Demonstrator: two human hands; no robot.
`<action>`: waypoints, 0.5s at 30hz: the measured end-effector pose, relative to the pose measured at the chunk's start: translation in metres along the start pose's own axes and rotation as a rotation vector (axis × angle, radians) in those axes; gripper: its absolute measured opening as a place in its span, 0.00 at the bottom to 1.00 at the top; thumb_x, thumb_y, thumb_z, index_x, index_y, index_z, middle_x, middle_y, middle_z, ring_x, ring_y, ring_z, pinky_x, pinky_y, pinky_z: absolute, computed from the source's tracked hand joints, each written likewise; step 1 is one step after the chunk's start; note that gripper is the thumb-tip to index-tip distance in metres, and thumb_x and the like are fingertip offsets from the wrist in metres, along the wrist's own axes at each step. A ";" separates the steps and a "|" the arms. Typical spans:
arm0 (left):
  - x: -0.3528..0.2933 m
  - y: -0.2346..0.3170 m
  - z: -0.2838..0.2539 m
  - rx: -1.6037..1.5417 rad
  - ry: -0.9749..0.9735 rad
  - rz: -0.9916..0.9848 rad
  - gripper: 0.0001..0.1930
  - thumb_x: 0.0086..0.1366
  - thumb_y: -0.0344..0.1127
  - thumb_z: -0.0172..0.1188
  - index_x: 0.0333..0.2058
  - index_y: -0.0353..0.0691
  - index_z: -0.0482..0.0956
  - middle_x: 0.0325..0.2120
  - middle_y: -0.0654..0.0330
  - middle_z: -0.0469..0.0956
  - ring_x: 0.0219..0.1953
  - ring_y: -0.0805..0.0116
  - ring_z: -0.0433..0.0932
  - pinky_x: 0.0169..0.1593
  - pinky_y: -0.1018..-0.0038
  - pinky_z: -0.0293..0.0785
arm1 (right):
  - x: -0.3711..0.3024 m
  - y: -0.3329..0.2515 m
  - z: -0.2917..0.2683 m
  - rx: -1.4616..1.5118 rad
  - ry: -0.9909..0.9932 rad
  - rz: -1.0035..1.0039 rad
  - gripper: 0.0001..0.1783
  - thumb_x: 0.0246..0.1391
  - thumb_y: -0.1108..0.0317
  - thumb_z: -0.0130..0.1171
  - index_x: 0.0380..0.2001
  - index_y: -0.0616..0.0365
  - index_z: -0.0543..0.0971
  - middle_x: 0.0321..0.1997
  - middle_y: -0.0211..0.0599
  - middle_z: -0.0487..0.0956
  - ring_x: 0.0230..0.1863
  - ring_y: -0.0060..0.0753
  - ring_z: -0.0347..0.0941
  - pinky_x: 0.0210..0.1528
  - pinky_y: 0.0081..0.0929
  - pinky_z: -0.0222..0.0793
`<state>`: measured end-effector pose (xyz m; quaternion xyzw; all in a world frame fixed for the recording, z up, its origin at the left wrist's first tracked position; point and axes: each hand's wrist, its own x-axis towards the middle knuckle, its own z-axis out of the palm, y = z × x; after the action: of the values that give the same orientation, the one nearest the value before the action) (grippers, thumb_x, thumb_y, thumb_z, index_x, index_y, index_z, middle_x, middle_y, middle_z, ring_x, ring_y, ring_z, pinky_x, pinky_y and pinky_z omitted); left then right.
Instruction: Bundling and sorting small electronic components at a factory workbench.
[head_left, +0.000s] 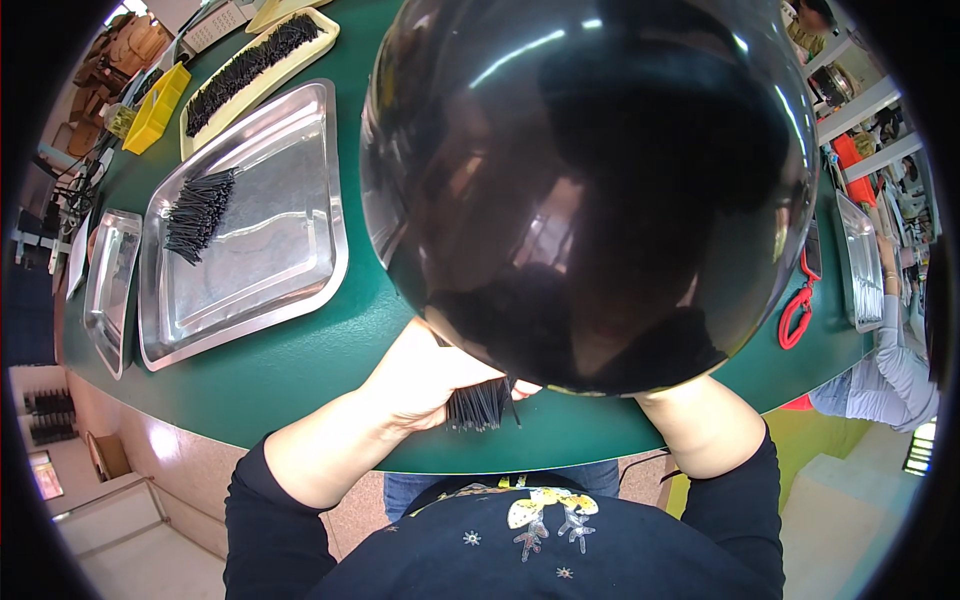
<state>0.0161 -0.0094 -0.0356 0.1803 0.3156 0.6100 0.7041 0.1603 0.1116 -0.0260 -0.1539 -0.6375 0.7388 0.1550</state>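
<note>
Green surface (590, 435) with a curved near edge fills this workroom view, and the person sits up against it. At the near middle, just in from that edge, a bunch (478, 406) of thin black pieces is in the left hand (430, 375), whose fingers look clamped around it.

I'd judge the handling to be partway along: one bunch is in hand, a pile (200, 215) is set out to the left, and many loose strips (250, 65) lie farther off. Which of them are finished, I can't tell.

The bunch looks slender and dark, its lower ends roughly level, with one piece standing a little apart on the right. Its upper part is hidden beneath a big glossy black dome (600, 200), which also covers most of the right hand (680, 405). Little more than the wrist shows, so I can't say whether those fingers are apart or together.

Left of the dome, the pile sits toward the left side of a wide metal tray (290, 275). Beyond that, the strips lie along a long cream dish (262, 88), with a yellow bin (158, 112) to its left. A narrow tray (112, 290) stands at the far left. Over on the right are red handles (795, 320), another tray (860, 260) and a co-worker's pale sleeve (895, 370).
</note>
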 end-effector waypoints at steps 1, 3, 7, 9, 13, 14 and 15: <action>0.001 0.002 0.005 -0.001 0.000 -0.001 0.08 0.46 0.18 0.56 0.29 0.25 0.75 0.23 0.47 0.76 0.27 0.61 0.78 0.35 0.71 0.76 | -0.001 0.001 -0.001 0.008 0.006 -0.003 0.20 0.37 0.75 0.63 0.37 0.66 0.72 0.33 0.40 0.76 0.35 0.29 0.72 0.38 0.24 0.69; 0.002 0.010 0.019 -0.085 0.166 -0.043 0.10 0.47 0.16 0.55 0.31 0.24 0.73 0.24 0.46 0.76 0.27 0.59 0.78 0.35 0.68 0.77 | -0.001 0.001 0.001 0.024 0.016 -0.011 0.20 0.37 0.75 0.63 0.38 0.67 0.72 0.33 0.40 0.76 0.35 0.30 0.72 0.38 0.24 0.69; -0.001 0.000 0.004 -0.194 0.122 -0.065 0.12 0.47 0.16 0.54 0.34 0.24 0.72 0.24 0.46 0.76 0.29 0.57 0.78 0.36 0.66 0.77 | -0.001 0.000 0.000 0.054 0.037 -0.027 0.20 0.37 0.75 0.63 0.38 0.67 0.72 0.33 0.40 0.76 0.35 0.30 0.72 0.38 0.24 0.69; 0.000 -0.001 0.006 -0.183 0.199 -0.051 0.12 0.48 0.17 0.54 0.34 0.24 0.72 0.25 0.46 0.75 0.30 0.56 0.78 0.37 0.65 0.77 | -0.004 0.000 0.004 0.066 0.049 -0.036 0.20 0.37 0.75 0.63 0.38 0.67 0.71 0.33 0.40 0.76 0.35 0.30 0.73 0.38 0.24 0.69; 0.003 -0.011 -0.003 0.063 0.118 0.021 0.08 0.50 0.20 0.55 0.32 0.25 0.73 0.25 0.48 0.76 0.26 0.61 0.78 0.35 0.71 0.77 | -0.005 0.001 0.009 0.090 0.066 -0.061 0.21 0.38 0.75 0.63 0.38 0.67 0.71 0.33 0.40 0.76 0.35 0.30 0.73 0.38 0.24 0.69; 0.003 -0.010 -0.004 0.066 0.119 0.025 0.08 0.50 0.20 0.55 0.32 0.25 0.73 0.25 0.48 0.76 0.26 0.61 0.78 0.35 0.71 0.77 | -0.004 0.002 0.009 0.097 0.068 -0.069 0.21 0.38 0.75 0.63 0.38 0.67 0.71 0.33 0.40 0.76 0.35 0.30 0.73 0.38 0.24 0.69; 0.002 -0.006 -0.001 0.049 0.059 0.000 0.06 0.51 0.21 0.55 0.30 0.25 0.74 0.24 0.49 0.76 0.25 0.62 0.78 0.34 0.72 0.76 | -0.009 0.002 0.004 0.103 0.072 -0.072 0.21 0.38 0.75 0.63 0.39 0.67 0.71 0.33 0.40 0.76 0.35 0.30 0.73 0.38 0.24 0.69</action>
<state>0.0199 -0.0087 -0.0400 0.1796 0.3513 0.6072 0.6897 0.1669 0.1034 -0.0267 -0.1490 -0.5977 0.7586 0.2123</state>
